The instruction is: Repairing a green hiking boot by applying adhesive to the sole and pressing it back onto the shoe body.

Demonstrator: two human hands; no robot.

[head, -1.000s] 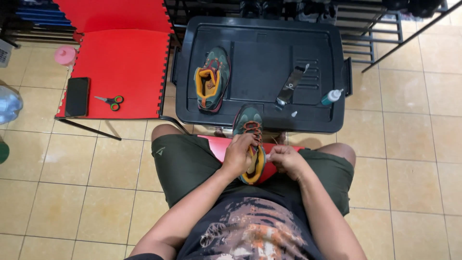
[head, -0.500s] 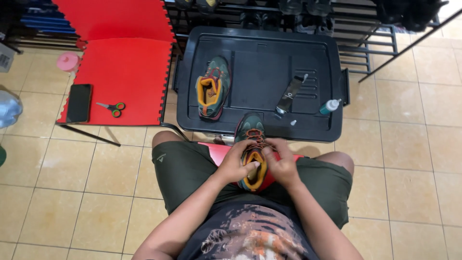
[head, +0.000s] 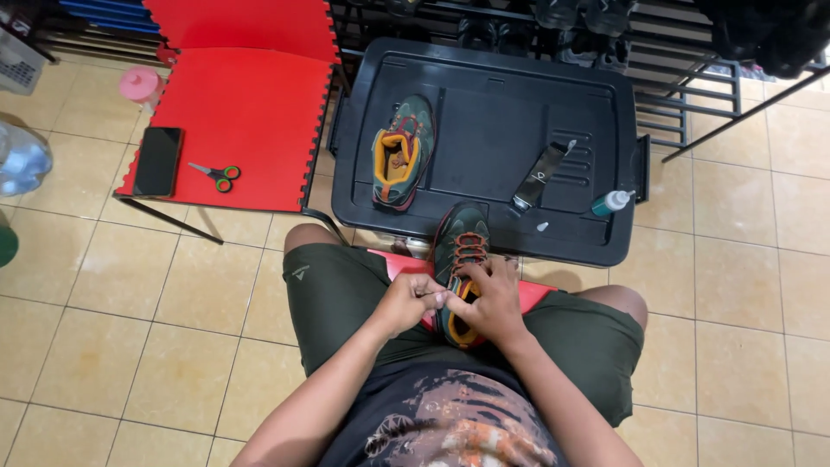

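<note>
The dark green shoe (head: pixel 458 259) with orange laces is lying in the person's lap, toe pointing away toward the black bin lid (head: pixel 484 104) that is serving as a worktop. Both hands are working at its throat, just behind the laced part. The left hand (head: pixel 413 298) is pinching what looks like a lace end between thumb and fingertips, its grip closed tight on it, though the lace itself is too small to make out for certain. The right hand (head: pixel 488 298) is lying over the shoe's opening with its fingers curled around the collar, grasping the shoe and steadying it.

The orange lacing is already showing across the forward eyelets, so the lower part seems done; the upper part, under the hands, appears to be what is left. The second shoe (head: pixel 399 154) is sitting apart on the lid, its mouth gaping open, and whether it is laced cannot be judged.

Also on the lid are lying a flat black strip (head: pixel 538 177) and a small teal bottle (head: pixel 610 203) at the right edge. To the left, a red foam mat (head: pixel 251 112) is carrying scissors (head: pixel 218 175) and a dark phone (head: pixel 159 161).
</note>
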